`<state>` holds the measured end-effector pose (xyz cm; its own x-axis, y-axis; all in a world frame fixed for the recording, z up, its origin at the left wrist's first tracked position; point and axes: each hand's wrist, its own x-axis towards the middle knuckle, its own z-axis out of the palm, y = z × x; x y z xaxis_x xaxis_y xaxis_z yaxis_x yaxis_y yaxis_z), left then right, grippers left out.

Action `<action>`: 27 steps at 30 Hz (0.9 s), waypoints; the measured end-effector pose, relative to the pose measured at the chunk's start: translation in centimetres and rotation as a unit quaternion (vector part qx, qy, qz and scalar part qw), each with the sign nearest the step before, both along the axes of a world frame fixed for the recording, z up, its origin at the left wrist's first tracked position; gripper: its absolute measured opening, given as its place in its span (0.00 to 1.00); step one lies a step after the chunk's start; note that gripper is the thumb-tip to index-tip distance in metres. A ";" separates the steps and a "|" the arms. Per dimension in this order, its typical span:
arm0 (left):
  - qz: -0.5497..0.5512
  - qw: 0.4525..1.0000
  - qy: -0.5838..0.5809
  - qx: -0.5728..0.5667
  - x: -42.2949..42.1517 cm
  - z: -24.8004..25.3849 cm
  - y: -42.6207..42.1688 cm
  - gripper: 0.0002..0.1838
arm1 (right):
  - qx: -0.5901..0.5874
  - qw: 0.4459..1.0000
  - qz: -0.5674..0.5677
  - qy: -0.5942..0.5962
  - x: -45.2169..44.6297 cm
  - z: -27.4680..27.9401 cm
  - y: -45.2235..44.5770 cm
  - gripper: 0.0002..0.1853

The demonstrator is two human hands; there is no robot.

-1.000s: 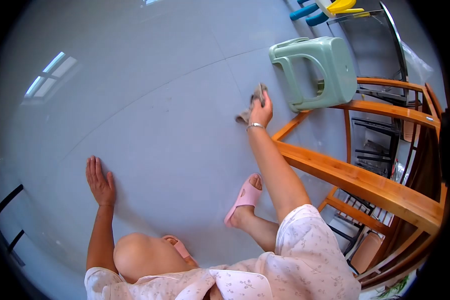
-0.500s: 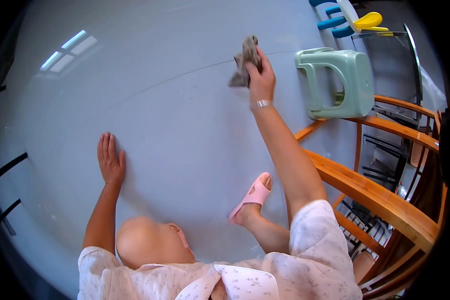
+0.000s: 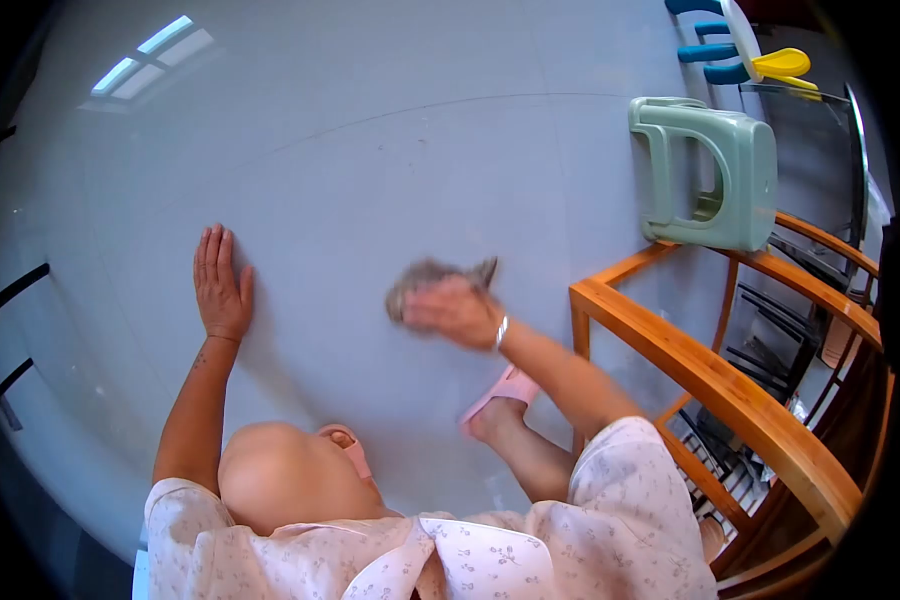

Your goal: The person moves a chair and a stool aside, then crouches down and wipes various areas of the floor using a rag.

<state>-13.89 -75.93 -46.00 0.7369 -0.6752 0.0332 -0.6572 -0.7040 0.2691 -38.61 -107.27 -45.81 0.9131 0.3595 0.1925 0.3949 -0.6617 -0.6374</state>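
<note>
My right hand (image 3: 458,310), blurred by motion, presses a grey-brown rag (image 3: 425,272) onto the pale glossy floor (image 3: 330,210), in front of my body. Part of the rag sticks out beyond the fingers and a corner points up to the right. A silvery bracelet circles that wrist. To the left, my left hand (image 3: 220,285) lies flat on the floor with its fingers stretched out, holding nothing. Pink slippers are on my feet, the right slipper (image 3: 505,395) partly behind my right forearm, the left slipper (image 3: 355,455) beside my bent knee.
On the right a pale green plastic stool (image 3: 750,180) lies on its side by a wooden frame (image 3: 710,375). Behind it is a small blue, white and yellow seat (image 3: 740,45). Dark curved legs (image 3: 10,295) stand at the left edge.
My right hand has come down and left with the rag, from near the green stool to in front of me. The rag is now pressed flatter. My left hand stays planted; the view has shifted slightly.
</note>
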 end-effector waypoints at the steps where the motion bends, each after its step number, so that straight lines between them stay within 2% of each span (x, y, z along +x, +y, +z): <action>1: 0.000 1.000 -0.004 -0.004 0.1 -0.2 0.1 0.27 | -0.014 0.999 -0.036 -0.026 3.2 -0.3 -1.7 0.25; 5: 0.013 1.000 -0.008 0.023 0.2 -0.6 0.5 0.28 | -0.085 0.985 -0.113 -0.096 16.8 0.7 -8.1 0.23; 7: 0.017 1.000 -0.003 0.019 0.3 0.0 0.4 0.28 | -0.171 0.964 -0.177 -0.104 22.3 0.7 -10.4 0.23; 8: 0.014 1.000 0.003 0.016 0.3 0.2 0.4 0.28 | -0.171 0.964 -0.172 -0.107 23.8 1.0 -10.9 0.23; 10: 0.017 1.000 0.005 0.013 0.3 0.2 0.4 0.28 | -0.106 0.939 -0.295 -0.143 26.1 2.1 -11.1 0.24; 13: 0.018 1.000 0.014 0.006 0.4 0.0 0.6 0.29 | -0.062 0.947 -0.247 -0.195 24.5 4.0 -7.4 0.25; 17: 0.013 1.000 0.025 -0.001 0.6 0.0 0.8 0.30 | -0.089 0.982 -0.062 -0.156 16.7 1.5 1.8 0.23; 19: 0.014 1.000 0.011 0.001 0.7 0.2 0.8 0.30 | -0.072 0.993 0.056 -0.070 15.2 1.0 4.4 0.22; 20: 0.014 1.000 0.022 0.002 0.6 0.2 0.9 0.30 | -0.060 0.995 0.054 -0.051 16.0 0.0 3.9 0.22; 21: 0.013 0.999 0.034 0.004 0.7 0.5 1.0 0.30 | -0.036 0.993 0.066 -0.088 18.0 -0.9 3.0 0.22; 22: 0.011 0.999 0.034 -0.007 0.7 1.0 0.8 0.29 | -0.094 0.993 0.047 -0.059 20.4 -0.8 2.0 0.23; 24: 0.014 0.999 0.032 -0.004 0.5 0.4 0.8 0.29 | -0.123 0.983 -0.105 -0.088 25.2 0.1 -0.2 0.22; 27: 0.016 0.999 0.032 -0.005 0.8 0.6 1.2 0.29 | -0.131 0.961 -0.222 -0.103 31.2 0.1 -4.5 0.23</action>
<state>-13.09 -74.73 -45.43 0.7590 -0.6510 -0.0078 -0.6154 -0.7213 0.3179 -7.46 -111.80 -45.72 0.9399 0.0040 0.3415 0.1364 -0.9211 -0.3646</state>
